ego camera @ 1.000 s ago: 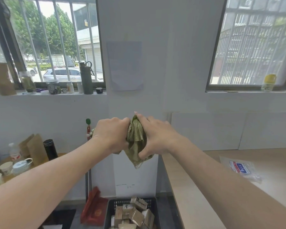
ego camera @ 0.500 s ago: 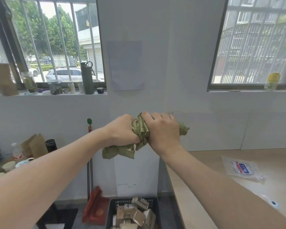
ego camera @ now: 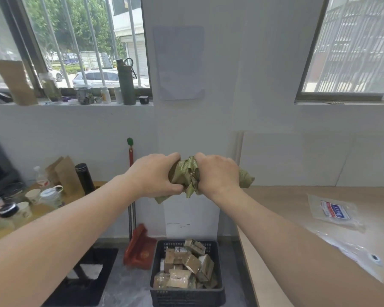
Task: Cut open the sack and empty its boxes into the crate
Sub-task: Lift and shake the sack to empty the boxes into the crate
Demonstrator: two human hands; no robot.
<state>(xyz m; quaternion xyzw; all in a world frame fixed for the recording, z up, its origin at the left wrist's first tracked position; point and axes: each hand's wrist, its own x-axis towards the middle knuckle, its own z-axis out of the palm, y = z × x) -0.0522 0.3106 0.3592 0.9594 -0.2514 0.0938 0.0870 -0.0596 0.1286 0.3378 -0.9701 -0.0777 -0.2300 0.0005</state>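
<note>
The olive-green sack (ego camera: 186,176) is crumpled into a tight bundle in mid-air, in front of the white wall. My left hand (ego camera: 157,175) grips its left side and my right hand (ego camera: 217,173) grips its right side; a corner of the sack sticks out past the right hand. Straight below, on the floor, stands the black plastic crate (ego camera: 186,293) with several brown and beige boxes (ego camera: 184,267) heaped inside.
A wooden table (ego camera: 286,196) runs along the right with clear plastic bags (ego camera: 333,211) on it. A red dustpan (ego camera: 140,247) leans beside the crate. Cups and bottles (ego camera: 42,196) crowd a side table at left. A black stand base (ego camera: 84,275) lies on the floor.
Both hands kept scrunching the sack, and the bundle is now tighter with less fabric hanging below. The view has tilted down, showing more of the crate.
</note>
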